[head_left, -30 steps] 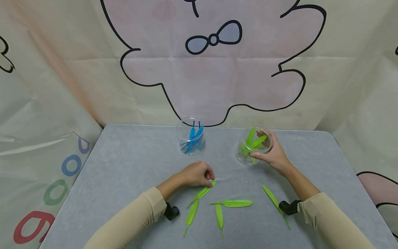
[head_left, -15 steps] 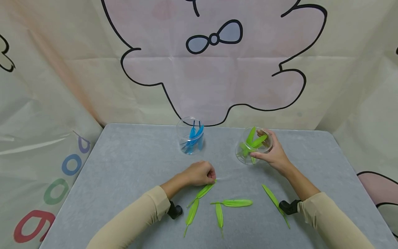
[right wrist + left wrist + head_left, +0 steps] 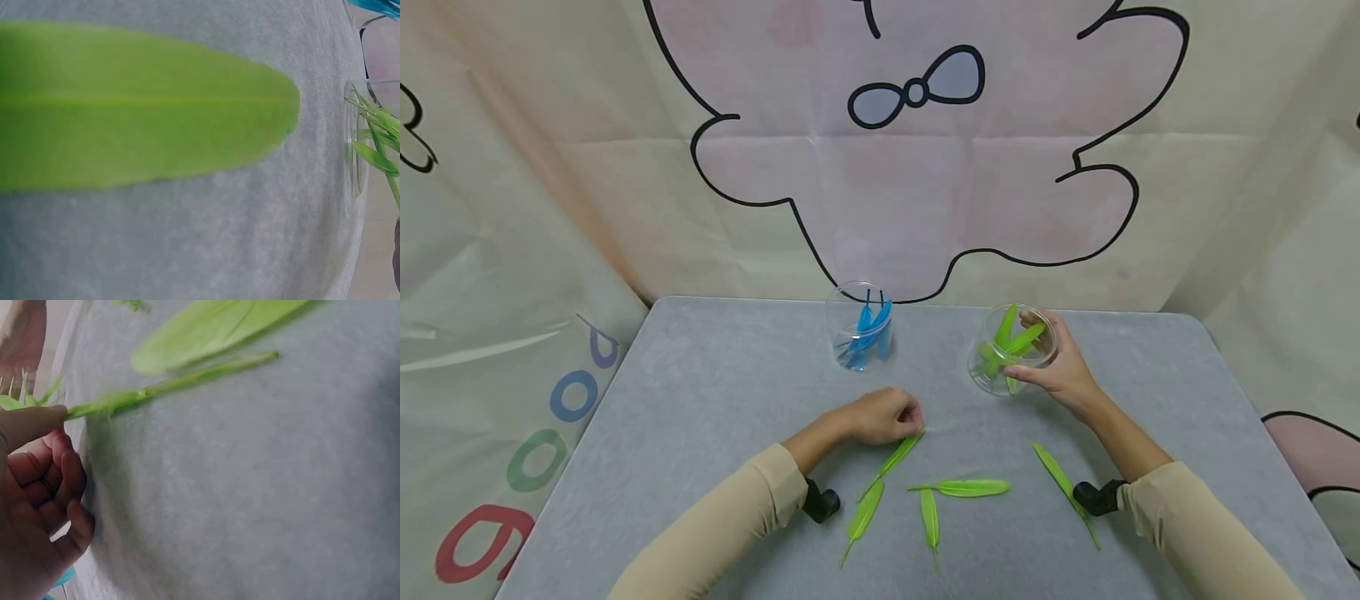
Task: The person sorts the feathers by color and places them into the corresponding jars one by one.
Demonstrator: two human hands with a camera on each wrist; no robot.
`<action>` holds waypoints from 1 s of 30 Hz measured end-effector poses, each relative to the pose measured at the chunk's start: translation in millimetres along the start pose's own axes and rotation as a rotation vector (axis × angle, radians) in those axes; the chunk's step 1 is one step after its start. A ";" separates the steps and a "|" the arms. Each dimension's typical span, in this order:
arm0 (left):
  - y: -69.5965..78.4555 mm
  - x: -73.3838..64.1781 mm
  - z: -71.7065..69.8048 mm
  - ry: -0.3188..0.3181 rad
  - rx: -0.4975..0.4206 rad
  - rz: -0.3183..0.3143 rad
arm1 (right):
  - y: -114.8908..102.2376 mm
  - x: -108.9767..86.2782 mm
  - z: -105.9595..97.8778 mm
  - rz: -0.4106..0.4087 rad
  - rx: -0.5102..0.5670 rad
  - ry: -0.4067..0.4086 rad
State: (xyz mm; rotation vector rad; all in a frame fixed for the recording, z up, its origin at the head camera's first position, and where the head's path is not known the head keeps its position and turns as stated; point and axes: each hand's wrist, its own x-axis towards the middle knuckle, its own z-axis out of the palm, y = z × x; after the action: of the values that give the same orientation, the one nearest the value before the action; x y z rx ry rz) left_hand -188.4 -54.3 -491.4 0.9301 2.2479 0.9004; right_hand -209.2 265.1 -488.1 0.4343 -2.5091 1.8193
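Observation:
My left hand [image 3: 880,417] pinches the tip of a green feather [image 3: 898,454] between thumb and finger. In the left wrist view, its quill [image 3: 206,374] points away from the fingers, over the table. Just below it lies another green feather [image 3: 865,512]. At the back right, my right hand [image 3: 1067,371] grips a clear plastic cup [image 3: 976,367] from its right side; several green feathers [image 3: 1026,337] stand inside. The far fingers show only through the cup's wall. In the right wrist view, a loose green feather [image 3: 156,112] fills much of the picture.
A second clear cup [image 3: 832,325] with blue feathers [image 3: 862,342] stands at the back of the grey table [image 3: 722,358]. Two green feathers [image 3: 973,488] [image 3: 929,521] lie near the front middle. One more feather [image 3: 1060,475] lies beside the right wrist camera [image 3: 1097,498].
My left thumb and finger have closed on the feather's tip, and that feather has shifted slightly up and to the right. The right hand and its cup have stayed in place.

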 end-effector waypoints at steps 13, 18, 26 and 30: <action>14.0 9.8 -18.1 0.088 -0.179 0.075 | 0.9 -0.6 -0.7 -0.013 0.016 -0.001; 22.1 14.8 -25.5 0.116 -0.214 0.102 | 1.2 -0.9 -0.5 -0.011 0.026 -0.006; 38.3 25.0 -39.6 0.167 -0.292 0.095 | 1.4 -0.8 -0.3 0.000 0.015 -0.007; 46.9 30.6 -47.6 0.205 -0.319 0.112 | 0.6 -0.9 0.0 0.012 0.007 -0.005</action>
State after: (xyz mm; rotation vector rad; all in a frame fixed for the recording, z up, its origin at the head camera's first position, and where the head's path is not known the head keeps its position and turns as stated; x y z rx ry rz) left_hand -221.2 -23.5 -433.2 0.8543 2.1432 1.4136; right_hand -208.5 265.4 -488.7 0.4250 -2.5149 1.8338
